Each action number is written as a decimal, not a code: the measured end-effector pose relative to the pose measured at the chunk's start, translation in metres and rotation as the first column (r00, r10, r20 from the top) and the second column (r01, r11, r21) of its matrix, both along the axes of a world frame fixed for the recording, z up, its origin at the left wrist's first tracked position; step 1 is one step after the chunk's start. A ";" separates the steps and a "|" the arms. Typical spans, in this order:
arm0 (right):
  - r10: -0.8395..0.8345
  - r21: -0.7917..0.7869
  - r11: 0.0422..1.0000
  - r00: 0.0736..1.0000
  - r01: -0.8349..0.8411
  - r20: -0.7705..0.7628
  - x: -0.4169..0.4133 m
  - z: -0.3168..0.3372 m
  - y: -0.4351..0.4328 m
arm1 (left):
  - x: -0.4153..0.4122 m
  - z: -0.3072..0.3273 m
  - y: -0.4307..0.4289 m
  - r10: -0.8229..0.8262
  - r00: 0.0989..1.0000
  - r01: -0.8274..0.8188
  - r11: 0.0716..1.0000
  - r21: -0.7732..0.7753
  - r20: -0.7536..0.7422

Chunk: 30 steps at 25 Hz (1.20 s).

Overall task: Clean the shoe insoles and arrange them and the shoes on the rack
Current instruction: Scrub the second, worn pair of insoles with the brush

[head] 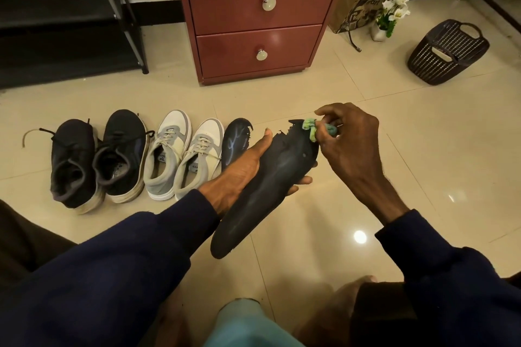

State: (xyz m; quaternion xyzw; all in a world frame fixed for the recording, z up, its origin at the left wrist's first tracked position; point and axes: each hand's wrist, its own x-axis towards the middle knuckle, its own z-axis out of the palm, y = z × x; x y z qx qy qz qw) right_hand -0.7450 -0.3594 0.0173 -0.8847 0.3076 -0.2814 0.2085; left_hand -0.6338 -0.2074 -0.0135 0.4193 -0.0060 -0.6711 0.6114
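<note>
Left hand (239,174) grips dark insole (265,191) at frame center; right hand (352,143) pinches green cloth (311,128) against its torn toe. Second insole (235,141) lies beside grey sneakers (183,155).

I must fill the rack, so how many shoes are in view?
4, on the floor, from the left: a black sneaker, a second black sneaker, a white-and-grey sneaker, a second white-and-grey sneaker. More may be hidden.

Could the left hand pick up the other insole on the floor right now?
Probably not just yet. The left hand is full, gripping the held insole. The floor insole lies just beyond it, uncovered, beside the grey-white shoe.
</note>
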 end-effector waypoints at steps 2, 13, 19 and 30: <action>0.115 0.026 0.993 0.993 -0.114 -0.029 0.006 -0.001 0.016 | -0.001 0.003 -0.001 -0.014 1.000 0.014 1.000 -0.005 -0.011; 0.402 0.072 0.916 0.906 -0.395 -0.135 0.003 -0.010 0.083 | 0.016 0.000 0.001 0.118 0.992 -0.120 0.992 0.047 0.036; 0.097 -0.140 0.982 0.977 -0.125 -0.190 0.004 -0.003 0.040 | 0.011 0.005 -0.002 0.133 0.991 -0.132 0.991 0.026 -0.007; 0.055 -0.043 0.997 0.961 -0.069 -0.270 -0.001 -0.010 0.036 | -0.003 0.007 0.004 0.070 0.997 -0.070 0.998 -0.002 0.012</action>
